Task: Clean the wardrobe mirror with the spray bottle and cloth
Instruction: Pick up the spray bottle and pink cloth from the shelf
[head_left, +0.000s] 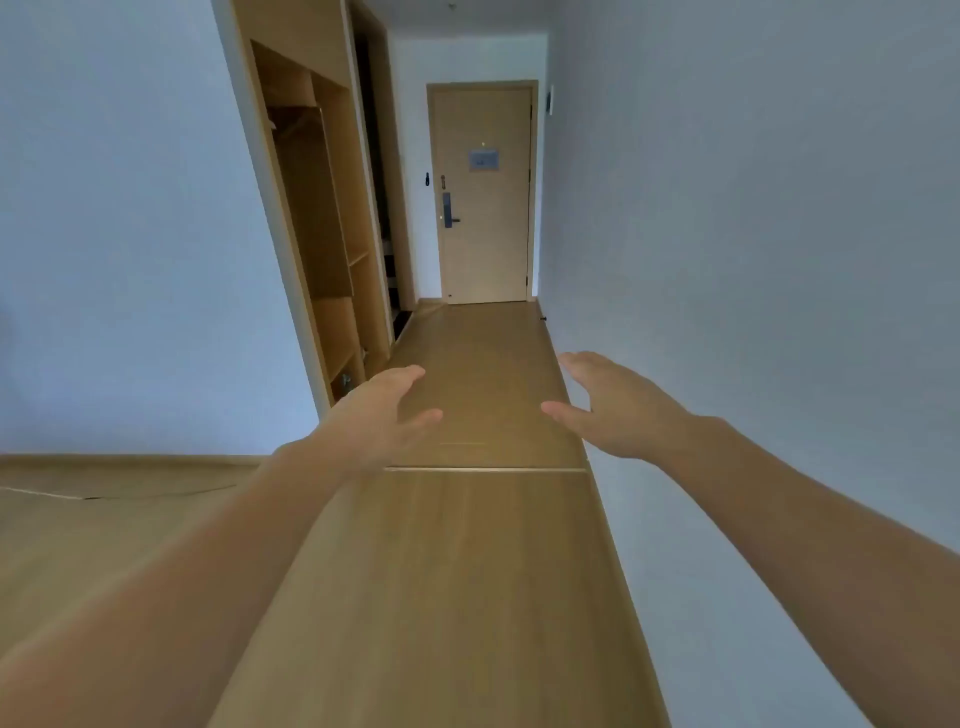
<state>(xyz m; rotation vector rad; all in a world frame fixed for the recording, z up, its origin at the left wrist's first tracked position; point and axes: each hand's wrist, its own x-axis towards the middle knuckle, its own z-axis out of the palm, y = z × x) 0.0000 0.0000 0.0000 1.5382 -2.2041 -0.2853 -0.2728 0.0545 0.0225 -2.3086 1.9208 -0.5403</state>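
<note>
In the head view, both bare forearms are stretched forward over a wooden floor (467, 597). The left hand (382, 415) is held wide, fingers straight and thumb spread, and nothing is gripped by it. The right hand (618, 410) is spread the same way, palm turned inward, and nothing is held in it either. The two hands are kept level with each other and well apart, with bare floor seen between them.

The wardrobe (322, 218) is set against the left side of the corridor, beyond the left hand. Its open wooden shelves and a hanging rail are shown. A small grey item (345, 383) is seen on a low shelf, too small to be identified. A dark tall opening (375, 156) is found just past the wardrobe; whether a mirror is there cannot be told.

A closed door (483, 249) is placed at the far end, fitted with a lock (448, 210) and a small sign (483, 160). A metal strip (485, 470) is laid across the floor beneath the hands. A thin cable (104, 493) is seen on the floor at the left. A white wall (753, 234) is seen on the right.
</note>
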